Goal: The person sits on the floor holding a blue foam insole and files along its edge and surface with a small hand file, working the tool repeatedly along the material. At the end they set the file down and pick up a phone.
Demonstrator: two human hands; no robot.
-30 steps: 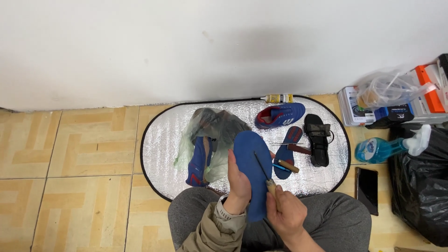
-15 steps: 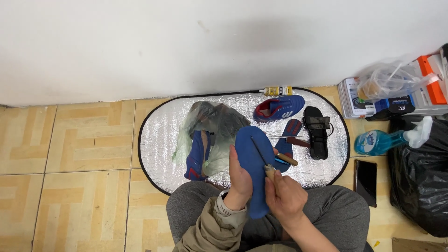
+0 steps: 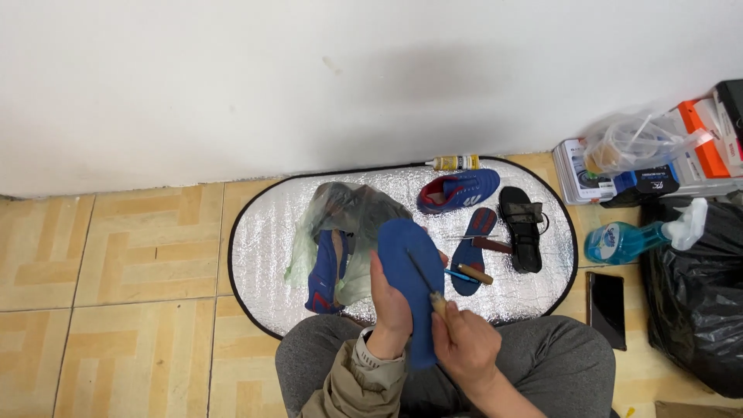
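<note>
In the head view, a blue insole (image 3: 409, 267) is held upright over the lap, above the near edge of a silver mat (image 3: 263, 255), its long axis running away from the body. It is clamped at its left edge by the left hand (image 3: 389, 306); the right hand (image 3: 464, 344), just beside it, is closed around a wooden-handled tool (image 3: 426, 282) laid on the plain, smooth blue face.

Black sandal (image 3: 522, 227) centre-right on silver mat (image 3: 263, 255); blue spray bottle (image 3: 631, 238), black phone (image 3: 607, 309), black bag (image 3: 700, 302) at right.
</note>
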